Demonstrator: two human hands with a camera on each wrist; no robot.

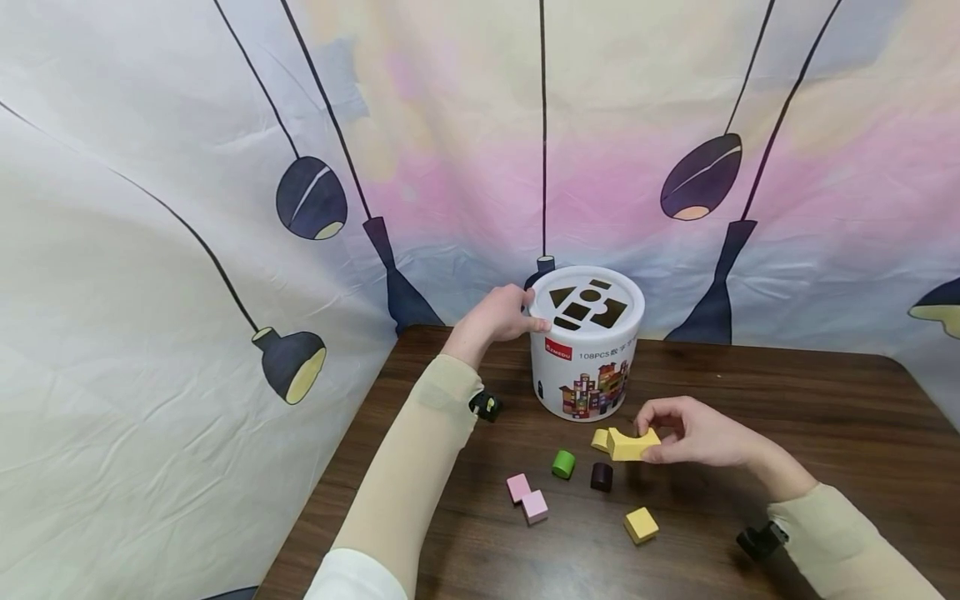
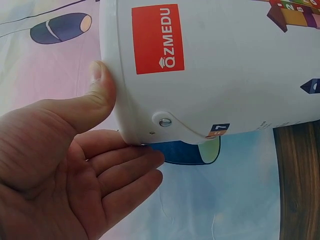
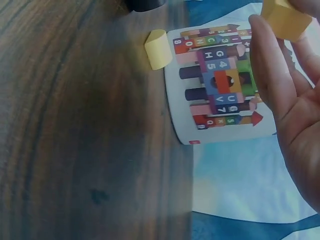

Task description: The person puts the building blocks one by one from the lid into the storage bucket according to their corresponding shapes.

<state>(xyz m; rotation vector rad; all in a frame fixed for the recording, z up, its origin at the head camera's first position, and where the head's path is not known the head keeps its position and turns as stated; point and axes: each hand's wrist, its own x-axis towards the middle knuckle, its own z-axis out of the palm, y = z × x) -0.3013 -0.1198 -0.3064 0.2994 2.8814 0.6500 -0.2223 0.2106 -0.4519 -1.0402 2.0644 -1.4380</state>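
Note:
The left hand touches the rim of the white bucket, its thumb over the lid's edge. In the left wrist view, the other fingers of that hand lie extended at the bucket's side. A yellow arch block is pinched between thumb and fingers of the right hand, in front of the bucket. The right wrist view shows this block partly, at the top right. Beside it, in the head view, lies a small yellow block with a rounded side.
Shaped holes are cut in the bucket's lid. On the brown table lie a green cylinder, a dark cylinder, two pink blocks and a yellow cube. A patterned cloth hangs behind.

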